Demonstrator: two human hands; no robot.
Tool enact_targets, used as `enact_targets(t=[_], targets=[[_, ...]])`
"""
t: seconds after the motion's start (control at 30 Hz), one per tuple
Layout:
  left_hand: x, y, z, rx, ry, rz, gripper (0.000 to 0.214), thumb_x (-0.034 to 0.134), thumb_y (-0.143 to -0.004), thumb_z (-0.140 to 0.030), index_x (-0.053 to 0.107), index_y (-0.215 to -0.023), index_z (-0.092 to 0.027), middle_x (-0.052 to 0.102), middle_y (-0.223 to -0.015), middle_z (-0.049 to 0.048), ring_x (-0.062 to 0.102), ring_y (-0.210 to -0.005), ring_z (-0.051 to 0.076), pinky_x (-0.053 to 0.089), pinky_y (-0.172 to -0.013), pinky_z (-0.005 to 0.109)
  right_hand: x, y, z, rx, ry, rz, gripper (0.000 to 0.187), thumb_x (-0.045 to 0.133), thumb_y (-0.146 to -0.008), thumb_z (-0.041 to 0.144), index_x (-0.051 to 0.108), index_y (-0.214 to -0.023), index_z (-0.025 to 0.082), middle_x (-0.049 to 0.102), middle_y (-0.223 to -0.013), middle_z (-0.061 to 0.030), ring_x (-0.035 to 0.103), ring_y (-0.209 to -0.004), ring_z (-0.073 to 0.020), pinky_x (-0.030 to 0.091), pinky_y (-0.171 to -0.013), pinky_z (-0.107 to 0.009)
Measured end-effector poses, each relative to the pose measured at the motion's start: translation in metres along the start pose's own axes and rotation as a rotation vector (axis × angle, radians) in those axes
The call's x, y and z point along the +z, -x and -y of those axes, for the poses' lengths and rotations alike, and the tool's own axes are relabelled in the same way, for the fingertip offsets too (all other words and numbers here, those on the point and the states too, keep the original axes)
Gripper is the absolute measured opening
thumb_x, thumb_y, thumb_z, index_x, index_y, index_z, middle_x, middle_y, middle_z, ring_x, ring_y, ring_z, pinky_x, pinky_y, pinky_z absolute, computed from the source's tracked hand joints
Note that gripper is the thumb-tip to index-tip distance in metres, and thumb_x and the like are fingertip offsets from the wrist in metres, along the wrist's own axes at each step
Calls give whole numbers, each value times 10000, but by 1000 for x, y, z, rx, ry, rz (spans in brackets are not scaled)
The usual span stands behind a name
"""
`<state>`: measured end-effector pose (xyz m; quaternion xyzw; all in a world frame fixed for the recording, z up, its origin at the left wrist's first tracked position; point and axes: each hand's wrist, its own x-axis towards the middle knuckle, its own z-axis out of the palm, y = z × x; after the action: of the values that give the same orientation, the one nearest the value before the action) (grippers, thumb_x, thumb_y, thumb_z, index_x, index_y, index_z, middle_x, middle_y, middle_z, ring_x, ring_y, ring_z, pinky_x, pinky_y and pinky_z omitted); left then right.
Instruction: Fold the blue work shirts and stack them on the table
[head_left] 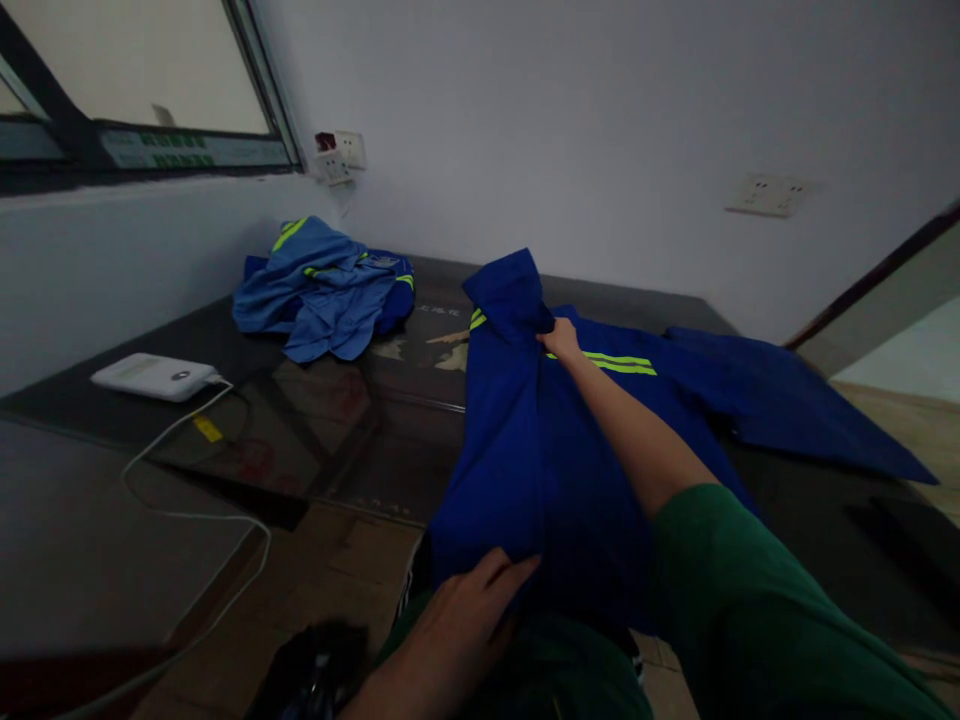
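Note:
A dark blue work jacket with yellow-green stripes lies across the dark table, its near end hanging over the front edge towards my lap. Its left part is folded inward over the body, and one sleeve stretches out to the right. My right hand grips the folded cloth near the shoulder at the far end, fingers closed. At the near edge, my left hand pinches the jacket's hem between thumb and fingers; part of this hand's underside is hidden.
A crumpled heap of light and dark blue clothes sits at the back left. A white device with a cable hanging off the table lies at the left. Wall sockets are behind. A black bag-like thing is below.

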<state>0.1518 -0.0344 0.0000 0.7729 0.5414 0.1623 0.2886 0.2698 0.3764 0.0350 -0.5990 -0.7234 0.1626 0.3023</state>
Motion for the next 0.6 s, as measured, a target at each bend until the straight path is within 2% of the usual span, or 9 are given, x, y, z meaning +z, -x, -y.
enact_targets(t=[0.1, 0.2, 0.33, 0.4, 0.43, 0.5, 0.57, 0.6], targets=[[9, 5, 4, 38, -33, 8, 914, 411, -681, 82, 296, -1477, -351, 569, -1237, 43, 658, -945, 162, 556, -810, 268, 6, 13, -17, 18, -3, -22, 282, 627, -711, 109, 717, -978, 115, 731, -999, -138, 684, -972, -274, 519, -828, -310], [15, 15, 10, 137, -58, -115, 922, 380, -647, 82, 308, -1472, -325, 585, -1177, 47, 651, -947, 147, 552, -799, 245, 12, 22, -28, -8, -7, -49, 306, 598, -745, 112, 704, -1032, 126, 712, -1080, -141, 658, -1043, -269, 501, -890, -328], [22, 28, 15, 354, -77, -439, 649, 415, -766, 4, 443, -1364, -244, 649, -1061, 64, 648, -964, 151, 534, -846, 244, 18, 26, -34, -40, -20, -81, 313, 562, -760, 94, 693, -1041, 129, 693, -1127, -139, 623, -1102, -275, 472, -951, -368], [24, 30, 16, 468, -70, -526, 482, 399, -848, -69, 482, -1304, -202, 679, -1006, 81, 657, -936, 159, 523, -875, 274, 21, 26, -34, -27, -32, -83, 300, 554, -760, 90, 688, -1027, 125, 693, -1110, -141, 630, -1078, -278, 474, -946, -381], [25, 29, 16, 507, -71, -509, 429, 377, -880, -97, 496, -1281, -186, 690, -993, 89, 660, -921, 163, 522, -871, 285, 23, 26, -34, -21, -40, -81, 292, 551, -759, 88, 684, -1017, 125, 693, -1097, -141, 632, -1066, -277, 476, -943, -385], [28, 27, 15, 553, -93, -390, 363, 362, -921, -134, 532, -1240, -175, 706, -985, 92, 662, -872, 164, 531, -805, 277, 26, 25, -36, -20, -65, -78, 295, 558, -748, 84, 665, -1018, 130, 687, -1084, -136, 627, -1058, -271, 475, -942, -391], [28, 27, 17, 558, -129, -262, 301, 431, -933, -176, 568, -1201, -181, 715, -1001, 86, 660, -848, 166, 529, -745, 264, 27, 24, -40, -17, -105, -93, 356, 594, -727, 100, 621, -1081, 135, 666, -1095, -130, 613, -1060, -263, 475, -941, -403], [27, 29, 21, 542, -128, -241, 278, 471, -928, -193, 584, -1182, -187, 716, -1000, 82, 659, -844, 166, 527, -738, 262, 26, 23, -42, -8, -125, -123, 409, 618, -718, 119, 590, -1125, 136, 649, -1111, -131, 603, -1061, -261, 473, -940, -414]])
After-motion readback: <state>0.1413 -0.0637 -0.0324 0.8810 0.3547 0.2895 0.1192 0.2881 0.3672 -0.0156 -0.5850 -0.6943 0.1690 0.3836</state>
